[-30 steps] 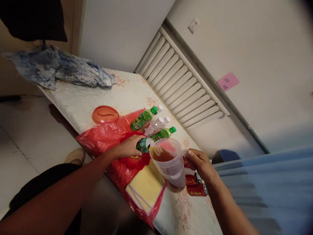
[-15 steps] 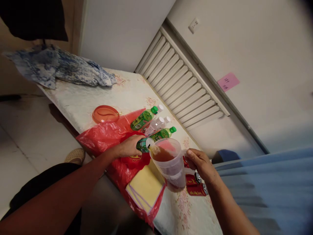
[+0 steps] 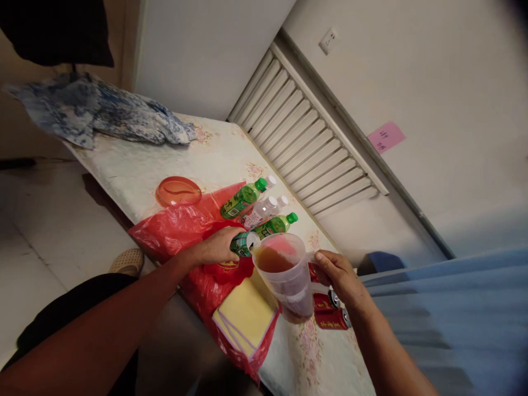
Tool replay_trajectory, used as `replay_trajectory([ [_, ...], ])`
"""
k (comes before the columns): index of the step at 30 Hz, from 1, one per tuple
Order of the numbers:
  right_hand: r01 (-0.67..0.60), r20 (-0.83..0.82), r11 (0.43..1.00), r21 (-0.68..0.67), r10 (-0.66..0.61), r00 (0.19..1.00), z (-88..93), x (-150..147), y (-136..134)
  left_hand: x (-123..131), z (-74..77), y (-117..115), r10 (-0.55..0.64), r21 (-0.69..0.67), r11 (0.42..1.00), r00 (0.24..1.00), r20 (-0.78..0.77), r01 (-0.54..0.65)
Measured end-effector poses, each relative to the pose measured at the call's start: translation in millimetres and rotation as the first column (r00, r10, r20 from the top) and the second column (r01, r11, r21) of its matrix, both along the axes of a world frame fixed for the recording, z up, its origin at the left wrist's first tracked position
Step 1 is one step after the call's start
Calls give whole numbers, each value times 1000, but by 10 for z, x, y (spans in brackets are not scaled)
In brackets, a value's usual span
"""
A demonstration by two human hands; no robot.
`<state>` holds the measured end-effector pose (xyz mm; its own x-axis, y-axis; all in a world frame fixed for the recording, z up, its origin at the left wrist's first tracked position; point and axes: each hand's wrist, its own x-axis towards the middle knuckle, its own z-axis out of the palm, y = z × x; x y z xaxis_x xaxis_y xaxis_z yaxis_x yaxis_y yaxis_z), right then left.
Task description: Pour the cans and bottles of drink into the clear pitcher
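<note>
My left hand (image 3: 219,245) is wrapped round a green drink can (image 3: 242,245), tilted with its opened top at the rim of a clear plastic pitcher (image 3: 291,283). Brown liquid (image 3: 273,259) shows inside the pitcher. My right hand (image 3: 336,275) grips the pitcher's handle and holds it tilted toward the can. Behind the pitcher stand green-capped drink bottles (image 3: 243,199) and white-capped clear bottles (image 3: 259,212). Red cans (image 3: 330,319) stand beside the pitcher, below my right hand.
Folded yellow cloths (image 3: 246,316) lie on a red plastic bag (image 3: 171,231) along the table's near edge. A round orange lid (image 3: 178,191) is farther left. Crumpled blue-white fabric (image 3: 132,115) lies at the table's far end. A radiator (image 3: 309,132) runs along the wall.
The bubbles on the liquid's surface beneath the can have gone, and the stream from the can looks thinner. Both hands, the can and the pitcher stay nearly where they were.
</note>
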<state>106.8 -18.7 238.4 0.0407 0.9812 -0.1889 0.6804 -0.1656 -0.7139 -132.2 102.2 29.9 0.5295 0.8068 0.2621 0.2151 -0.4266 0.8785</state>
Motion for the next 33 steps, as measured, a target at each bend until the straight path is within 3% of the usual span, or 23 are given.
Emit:
replay_trajectory([
  [25, -3, 2, 1000, -19, 3, 1000, 22, -49, 10, 0, -13, 2, -9, 26, 1000, 1000, -10, 9],
  [33, -1, -50, 1000, -12, 1, 999, -40, 28, -20, -13, 43, -27, 8, -6, 1000, 1000, -4, -8],
])
